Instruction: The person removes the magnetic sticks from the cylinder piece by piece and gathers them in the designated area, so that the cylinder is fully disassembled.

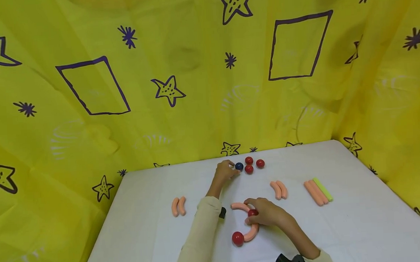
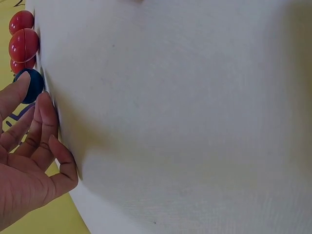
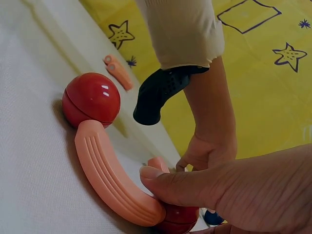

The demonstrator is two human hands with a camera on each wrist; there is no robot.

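Observation:
My left hand [image 1: 226,171] is at the far side of the table, its thumb and fingertips about a dark blue ball [image 1: 239,166]. In the left wrist view the thumb overlaps that blue ball [image 2: 33,87]. Nearer me, my right hand [image 1: 268,212] pinches a red ball [image 1: 253,212] between thumb and fingers. This ball sits between two curved pink rods, an upper one [image 1: 239,206] and a lower one [image 1: 251,233]. At the lower rod's other end is a second red ball [image 1: 237,239]. The right wrist view shows grooves along the lower rod [image 3: 109,180].
Three red balls [image 1: 249,169] stand beside the blue one. Two curved pink rods [image 1: 175,207] lie at left and two more [image 1: 276,190] at right. Farther right are two straight pink rods [image 1: 313,193] and a green rod [image 1: 323,189]. Yellow curtain [image 1: 195,120] borders the white table [image 1: 144,227].

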